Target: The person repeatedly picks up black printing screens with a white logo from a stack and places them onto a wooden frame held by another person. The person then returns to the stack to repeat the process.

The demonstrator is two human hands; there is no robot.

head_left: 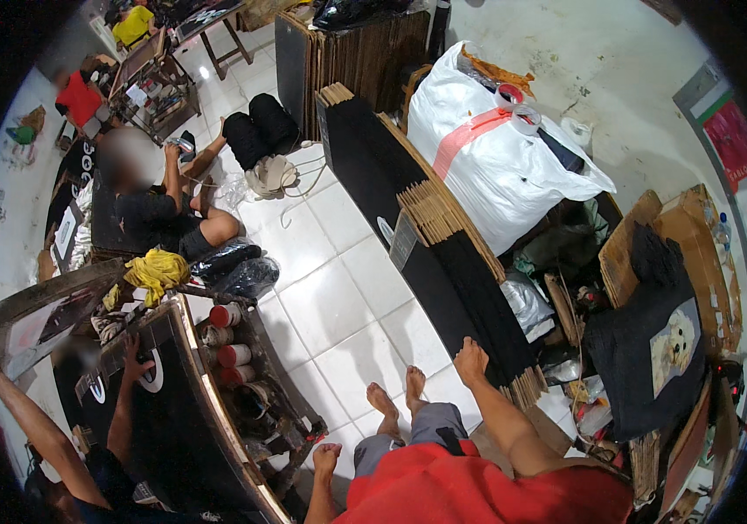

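Note:
My right hand [471, 360] is closed at the near end of a long row of cardboard boards covered with black cloth [443, 301]. Its fingertips curl down by the cloth's left edge; whether they pinch the cloth is hidden. Low in front of me, my left hand [327, 458] makes a loose fist with nothing visible in it. It is nearest to the wooden shelf [290, 397] on the left. A grey piece with a white mark [402, 240] lies partway along the row, next to bare cardboard edges [430, 214].
On the left, a co-worker's hands [133, 360] touch a printing table with black cloth [181, 397]. Red-lidded jars [234, 356] stand on its shelf. Another person [155, 214] sits farther off beside black bundles [260, 131]. A big white sack [478, 157] and a black printed shirt [653, 341] are at right.

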